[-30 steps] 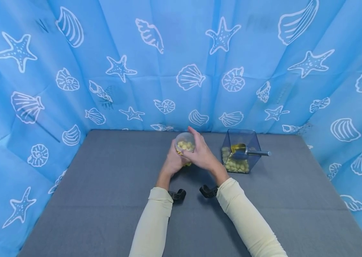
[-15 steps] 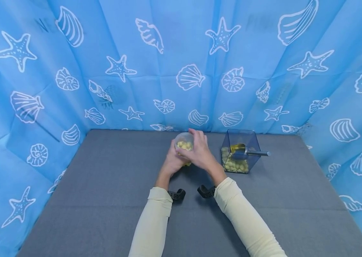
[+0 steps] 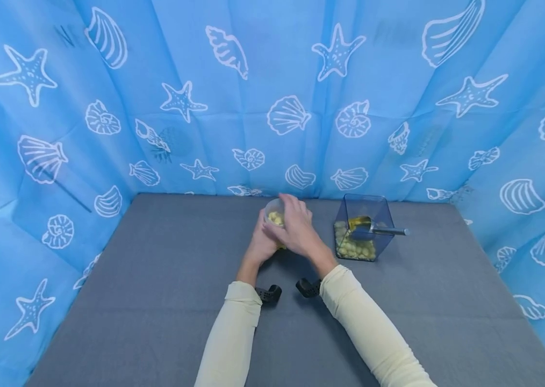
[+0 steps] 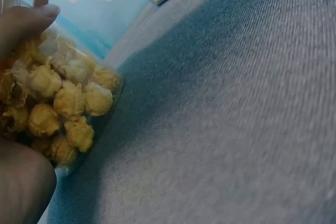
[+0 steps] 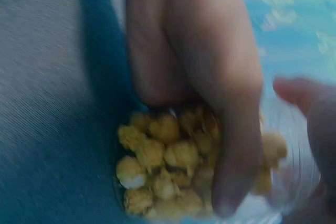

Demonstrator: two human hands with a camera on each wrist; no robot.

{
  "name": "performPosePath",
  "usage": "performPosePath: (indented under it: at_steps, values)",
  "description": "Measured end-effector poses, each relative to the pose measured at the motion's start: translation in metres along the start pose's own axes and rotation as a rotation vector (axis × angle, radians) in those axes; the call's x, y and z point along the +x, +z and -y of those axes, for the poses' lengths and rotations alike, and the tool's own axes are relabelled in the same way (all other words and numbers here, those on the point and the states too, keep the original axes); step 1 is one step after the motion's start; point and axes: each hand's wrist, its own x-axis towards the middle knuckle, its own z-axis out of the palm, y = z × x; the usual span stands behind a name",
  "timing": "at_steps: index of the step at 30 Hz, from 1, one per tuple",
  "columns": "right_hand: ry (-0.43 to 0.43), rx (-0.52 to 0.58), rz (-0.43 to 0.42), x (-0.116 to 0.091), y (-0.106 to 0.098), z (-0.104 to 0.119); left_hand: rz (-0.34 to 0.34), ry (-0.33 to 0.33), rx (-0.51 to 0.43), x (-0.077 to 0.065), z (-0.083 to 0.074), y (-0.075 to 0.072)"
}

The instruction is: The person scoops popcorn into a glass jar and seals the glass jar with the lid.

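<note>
A clear round jar [image 3: 272, 208] holds yellowish popcorn, seen close up through its wall in the left wrist view [image 4: 79, 95]. My left hand [image 3: 260, 242] grips the jar's body from the left. From the right, my right hand [image 3: 296, 223] grips the jar's top, its fingers bent over the rim. In the right wrist view the right thumb [image 5: 315, 103] lies beside the top end, and the left hand [image 5: 205, 45] wraps the popcorn-filled part [image 5: 163, 156]. Whether a clear lid is under the right hand I cannot tell.
A clear bluish square container [image 3: 342, 215], partly filled with popcorn, stands right of the hands. A metal scoop [image 3: 384, 230] leans in it, its handle sticking out to the right. Behind the grey table [image 3: 180, 279] hangs a blue shell-print curtain [image 3: 234, 118].
My right hand has shifted slightly left over the jar's top, its fingers now bent together and covering more of it. My left hand keeps its hold; the container and scoop stay put.
</note>
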Motion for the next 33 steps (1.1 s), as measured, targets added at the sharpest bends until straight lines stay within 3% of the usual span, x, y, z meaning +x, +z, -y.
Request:
performPosePath:
  at_steps: [4,10,14,20,25,29,33]
  values:
    - [0.028,-0.017,-0.015,0.005,0.0,0.002,0.004,0.012,0.007,0.001,0.0,-0.003]
    - [-0.062,-0.001,0.046,0.008,-0.007,-0.015,0.049,-0.006,-0.022,0.0,0.001,0.001]
    - [-0.084,-0.023,0.009,0.006,-0.005,-0.021,0.026,-0.013,0.023,0.0,-0.003,0.008]
    - [-0.007,-0.066,-0.118,0.0,0.001,-0.008,-0.024,0.007,0.021,0.001,-0.004,0.017]
    - [0.073,-0.104,-0.172,-0.001,0.008,0.004,-0.055,0.064,0.075,-0.001,-0.004,0.018]
    - [0.093,-0.134,-0.148,-0.001,0.01,0.006,-0.053,0.085,0.113,-0.001,0.0,0.015]
    - [0.09,-0.117,-0.07,-0.001,0.007,0.005,-0.023,0.073,0.155,-0.003,0.003,0.01]
